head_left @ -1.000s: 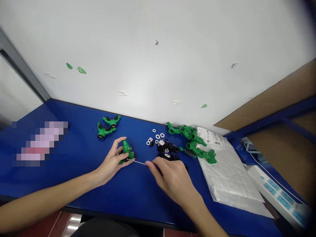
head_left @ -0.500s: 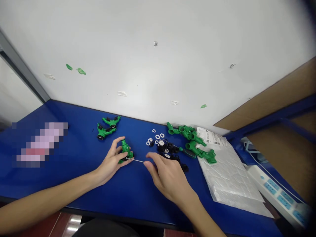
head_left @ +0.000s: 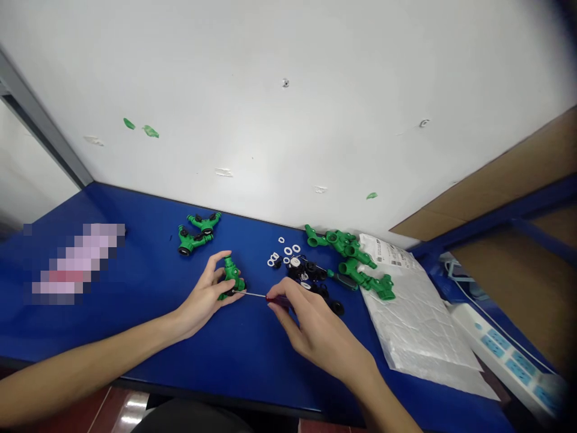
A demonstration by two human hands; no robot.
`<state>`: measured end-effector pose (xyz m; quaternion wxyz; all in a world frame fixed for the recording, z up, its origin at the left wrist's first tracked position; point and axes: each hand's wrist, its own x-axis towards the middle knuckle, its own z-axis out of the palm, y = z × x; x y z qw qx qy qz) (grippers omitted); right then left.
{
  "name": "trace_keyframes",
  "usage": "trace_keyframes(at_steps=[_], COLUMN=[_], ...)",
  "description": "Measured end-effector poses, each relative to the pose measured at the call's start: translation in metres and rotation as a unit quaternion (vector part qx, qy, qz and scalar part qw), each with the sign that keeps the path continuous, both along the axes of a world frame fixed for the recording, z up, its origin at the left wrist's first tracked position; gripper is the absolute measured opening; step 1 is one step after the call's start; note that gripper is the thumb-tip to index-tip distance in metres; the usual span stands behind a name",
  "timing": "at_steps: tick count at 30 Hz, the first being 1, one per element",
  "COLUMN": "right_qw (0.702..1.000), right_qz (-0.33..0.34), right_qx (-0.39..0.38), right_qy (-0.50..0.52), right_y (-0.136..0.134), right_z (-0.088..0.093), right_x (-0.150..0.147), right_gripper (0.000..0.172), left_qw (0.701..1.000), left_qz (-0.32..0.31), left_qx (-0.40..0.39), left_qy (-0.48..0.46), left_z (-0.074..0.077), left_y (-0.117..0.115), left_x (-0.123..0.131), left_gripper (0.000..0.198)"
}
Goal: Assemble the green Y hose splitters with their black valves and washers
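Note:
My left hand [head_left: 207, 297] is closed around a green Y-shaped hose connector [head_left: 232, 273] with a black part low on it, just above the blue table. In my right hand [head_left: 311, 325] is a screwdriver [head_left: 252, 294] with a dark red handle mostly hidden by my fingers. Its thin metal shaft points left, and the tip meets the black part by my left thumb. Farther back, two green Y connectors with black fittings [head_left: 198, 231] lie on the table. White ring washers [head_left: 288, 251] and a pile of black fittings [head_left: 311, 273] lie beyond my right hand.
Several bare green connector bodies [head_left: 345, 243] lie at the right, some on a white plastic mailer bag [head_left: 415, 319]. A second screwdriver with a dark green handle [head_left: 345, 281] rests beside them. A power strip [head_left: 509, 355] is at far right. The white wall [head_left: 270, 132] rises behind the table [head_left: 148, 264].
My right hand has shifted slightly right and its fingers have changed position, so the screwdriver's red handle now shows. My left hand keeps its hold on the connector.

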<state>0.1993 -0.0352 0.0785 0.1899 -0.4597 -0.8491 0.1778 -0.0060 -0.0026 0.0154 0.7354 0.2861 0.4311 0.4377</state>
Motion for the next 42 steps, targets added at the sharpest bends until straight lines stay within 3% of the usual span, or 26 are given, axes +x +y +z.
trace_keyframes(at_steps=[5,9,12,15,18,20,23,26,33,37,42], right_qw=[0.997,0.998,0.998,0.992,0.986,0.987,0.996,0.999,0.987,0.983,0.986], right_qz=[-0.005,-0.015,0.024,0.056,0.022,-0.006,-0.025,0.001,0.105,0.076,0.008], right_qx=[0.07,0.041,0.036,0.101,0.139,0.119,0.032,-0.017,0.105,0.127,0.067], right_qy=[-0.007,-0.05,-0.042,-0.045,-0.086,-0.106,-0.08,-0.042,-0.069,-0.106,-0.15], right_y=[0.001,0.002,0.003,0.004,0.004,0.003,0.001,0.001,0.009,0.008,0.005], right_z=[-0.013,-0.001,0.008,0.0,-0.013,-0.014,-0.004,0.009,0.011,-0.002,-0.003], right_x=[-0.003,-0.004,0.0,0.001,-0.001,-0.001,0.002,0.007,0.003,-0.002,0.001], right_gripper=[0.017,0.016,0.01,0.016,0.029,0.032,0.021,0.016,0.023,0.03,0.031], left_qw=[1.0,1.0,1.0,1.0,1.0,1.0,1.0,1.0,0.998,0.999,0.997], left_qz=[0.005,0.006,-0.003,-0.003,0.013,0.018,0.011,-0.011,-0.039,-0.011,-0.024], left_qx=[0.001,0.004,0.006,0.009,0.019,0.019,0.017,0.011,0.028,0.03,0.044], left_qy=[0.007,0.004,0.01,0.021,0.018,0.013,0.011,0.022,0.046,0.035,0.052], left_z=[0.0,0.002,0.004,0.004,0.001,0.0,0.002,0.006,0.004,0.0,0.0], left_y=[-0.002,-0.001,0.0,-0.001,-0.001,-0.001,-0.001,-0.002,-0.005,-0.004,-0.001], left_x=[0.0,0.0,0.0,0.001,0.001,0.001,0.001,0.001,0.002,0.0,-0.004], left_gripper=[0.054,0.055,0.055,0.053,0.051,0.05,0.05,0.051,0.051,0.05,0.05])
